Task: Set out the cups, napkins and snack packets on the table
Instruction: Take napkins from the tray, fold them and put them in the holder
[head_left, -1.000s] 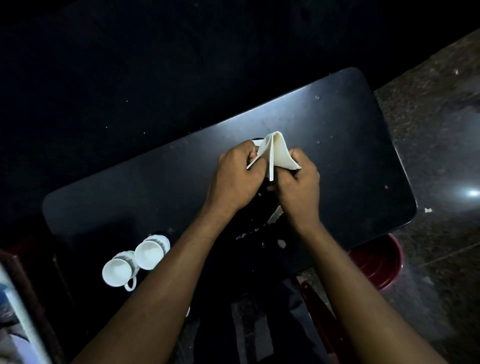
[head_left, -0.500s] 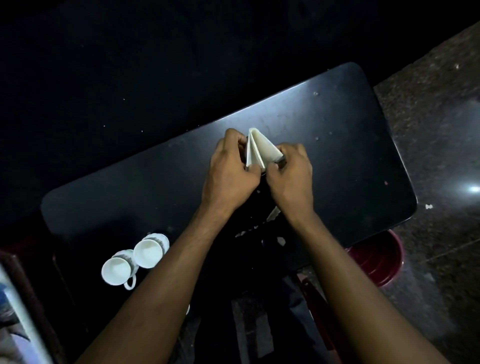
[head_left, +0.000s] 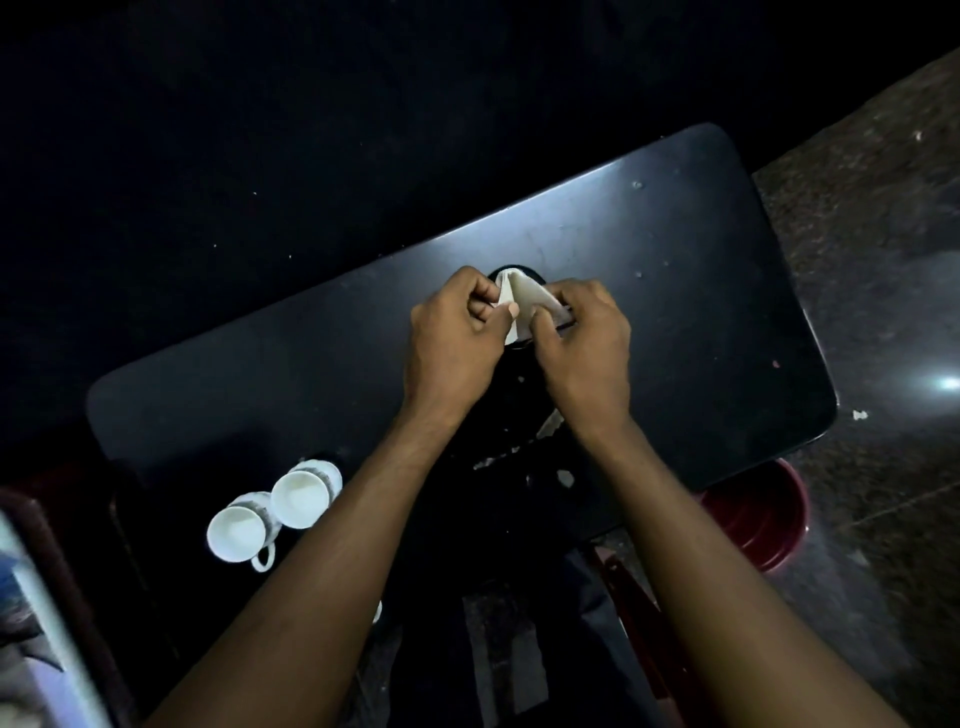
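White paper napkin (head_left: 524, 304), pinched between the left hand (head_left: 454, 340) and right hand (head_left: 582, 345), needed easing squarely into the dark cup (head_left: 514, 272) beneath, keeping its folds crisp.

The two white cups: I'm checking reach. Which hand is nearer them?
Left. The left hand is up and right of the two white cups; the right hand lies farther right, both gripping the napkin.

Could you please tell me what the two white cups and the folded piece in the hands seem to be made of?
The two white handled cups look like glazed ceramic: smooth, bright interiors and thick rims, though plastic cannot be ruled out in this dim light. The folded off-white napkin, pinched between the left hand and right hand, looks like matte paper or thin cloth, holding crisp creases.
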